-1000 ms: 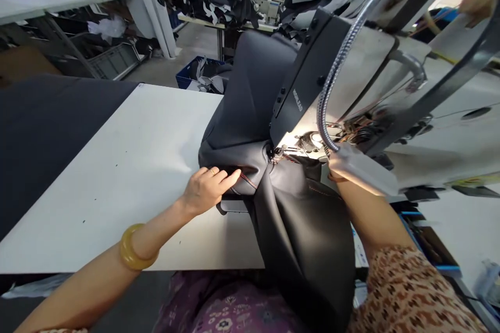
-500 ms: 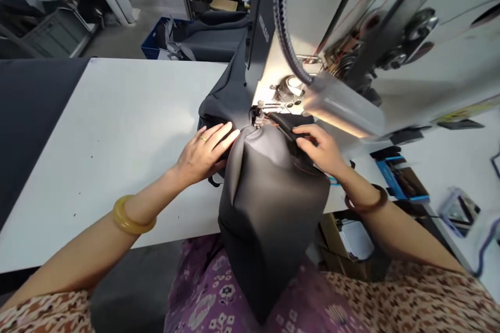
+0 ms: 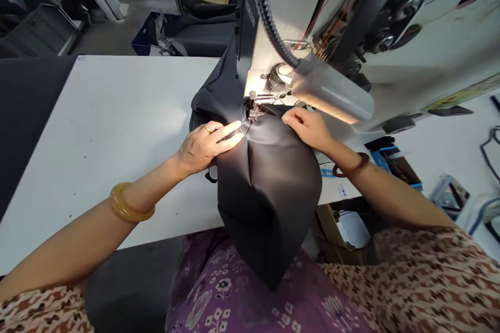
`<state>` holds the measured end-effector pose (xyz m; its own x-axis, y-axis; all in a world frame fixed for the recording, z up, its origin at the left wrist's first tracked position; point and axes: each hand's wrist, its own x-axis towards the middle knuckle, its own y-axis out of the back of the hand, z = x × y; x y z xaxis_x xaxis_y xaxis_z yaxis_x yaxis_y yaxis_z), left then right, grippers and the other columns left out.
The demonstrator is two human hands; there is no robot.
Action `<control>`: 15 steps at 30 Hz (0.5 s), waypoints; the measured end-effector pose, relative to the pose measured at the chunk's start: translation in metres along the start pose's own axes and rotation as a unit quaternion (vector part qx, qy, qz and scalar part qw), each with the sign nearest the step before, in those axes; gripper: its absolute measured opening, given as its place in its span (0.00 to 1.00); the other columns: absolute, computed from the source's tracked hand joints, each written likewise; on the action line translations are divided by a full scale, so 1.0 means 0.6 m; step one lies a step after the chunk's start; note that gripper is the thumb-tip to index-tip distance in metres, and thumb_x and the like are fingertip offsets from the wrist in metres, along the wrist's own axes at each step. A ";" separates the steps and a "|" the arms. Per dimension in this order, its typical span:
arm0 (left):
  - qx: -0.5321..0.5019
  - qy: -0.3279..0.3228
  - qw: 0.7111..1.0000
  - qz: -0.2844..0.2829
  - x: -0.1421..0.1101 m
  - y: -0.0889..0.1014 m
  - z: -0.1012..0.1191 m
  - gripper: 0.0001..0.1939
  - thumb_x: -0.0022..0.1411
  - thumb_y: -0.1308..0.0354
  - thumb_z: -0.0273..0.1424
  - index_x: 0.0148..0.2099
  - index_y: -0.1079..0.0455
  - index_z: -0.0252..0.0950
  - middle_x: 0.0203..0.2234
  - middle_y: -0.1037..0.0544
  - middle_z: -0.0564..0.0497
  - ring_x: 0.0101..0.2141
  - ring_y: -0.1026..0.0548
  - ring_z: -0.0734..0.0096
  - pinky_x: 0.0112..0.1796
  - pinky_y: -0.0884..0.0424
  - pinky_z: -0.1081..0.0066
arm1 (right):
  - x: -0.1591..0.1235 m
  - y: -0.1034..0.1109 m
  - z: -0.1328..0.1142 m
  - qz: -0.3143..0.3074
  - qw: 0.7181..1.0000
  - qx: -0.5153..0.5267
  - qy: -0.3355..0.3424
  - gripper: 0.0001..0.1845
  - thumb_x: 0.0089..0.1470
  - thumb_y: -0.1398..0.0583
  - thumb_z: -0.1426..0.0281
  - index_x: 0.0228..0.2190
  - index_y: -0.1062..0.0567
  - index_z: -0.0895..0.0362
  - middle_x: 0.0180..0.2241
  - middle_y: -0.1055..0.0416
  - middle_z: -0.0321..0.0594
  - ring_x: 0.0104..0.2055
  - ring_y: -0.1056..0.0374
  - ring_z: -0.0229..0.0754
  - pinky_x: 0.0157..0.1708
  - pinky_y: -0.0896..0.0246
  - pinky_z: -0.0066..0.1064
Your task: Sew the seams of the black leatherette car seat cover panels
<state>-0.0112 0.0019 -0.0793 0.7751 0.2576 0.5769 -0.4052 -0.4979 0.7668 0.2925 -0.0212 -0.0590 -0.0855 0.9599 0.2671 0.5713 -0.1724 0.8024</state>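
Dark grey fabric [image 3: 281, 166], smooth and folded, lies under the needle and presser foot [image 3: 253, 110] of a sewing machine [image 3: 269, 57]. Its near end hangs over the table edge onto my lap. My left hand [image 3: 209, 144] rests on the cloth just left of the foot, fingers stretched out and pressing near a crease. On the other side, my right hand [image 3: 308, 126] has its fingers curled and pinches the fabric's edge. Orange thread shows by the needle. The underside of the cloth is hidden.
A lamp [image 3: 332, 91] on a flexible neck lights the needle area. The white table [image 3: 128, 114] extends leftward, with dark material [image 3: 27, 109] over its far left. A blue crate [image 3: 144, 36] stands behind. Blue box [image 3: 398, 164] and open carton [image 3: 332, 229] are at right.
My right hand has turned the right part of the fabric over toward the needle, covering the stitched edge seen before. My left fingertips have moved closer to the presser foot.
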 end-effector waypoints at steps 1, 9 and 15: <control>-0.005 -0.004 1.000 0.003 0.001 0.001 -0.002 0.19 0.62 0.53 0.19 0.49 0.28 0.42 0.49 0.25 0.51 0.38 0.29 0.70 0.36 0.29 0.71 | -0.005 0.009 0.005 0.000 0.997 -0.052 0.054 0.15 0.56 0.48 0.65 0.38 0.25 0.58 0.36 0.26 0.45 0.40 0.31 0.46 0.41 0.36 0.39; -0.112 -0.037 0.993 -0.009 0.031 0.006 -0.026 0.12 0.63 0.51 0.31 0.42 0.27 0.37 0.45 0.23 0.50 0.39 0.30 0.64 0.37 0.30 0.65 | -0.009 0.013 -0.060 -0.125 0.830 -0.273 0.470 0.27 0.55 0.52 0.80 0.55 0.36 0.53 0.56 0.35 0.42 0.57 0.40 0.45 0.49 0.38 0.40; -0.146 -0.031 0.987 -0.056 0.043 0.043 -0.017 0.17 0.61 0.52 0.22 0.48 0.28 0.38 0.42 0.22 0.54 0.38 0.28 0.68 0.39 0.31 0.67 | 0.000 0.013 -0.048 -0.108 0.834 -0.277 0.465 0.18 0.59 0.53 0.77 0.46 0.30 0.59 0.50 0.30 0.44 0.53 0.36 0.45 0.42 0.36 0.35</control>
<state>-0.0069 0.0041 -0.0417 0.8477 0.2414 0.4724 -0.4309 -0.2060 0.8785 0.2736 -0.0292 -0.0371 -0.8813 0.4387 0.1757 0.0183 -0.3398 0.9403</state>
